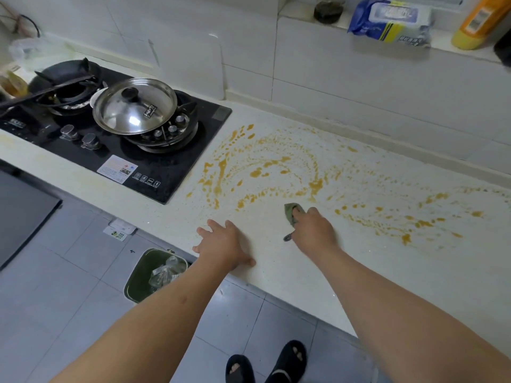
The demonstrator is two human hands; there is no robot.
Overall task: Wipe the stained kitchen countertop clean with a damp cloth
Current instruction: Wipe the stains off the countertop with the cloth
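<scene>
Head view: right hand [313, 226] grips cloth [291, 214]; stains [276, 167] spread ahead and rightward on desk [276, 272]; left hand [224, 244] rests flat, fingers spread.

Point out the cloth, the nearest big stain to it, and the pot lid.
cloth [290, 212], head view, on the green fold showing beyond the right hand's fingers.
stain [315, 185], head view, on the orange blot's middle.
pot lid [132, 109], head view, on the steel dome below the knob.
</scene>
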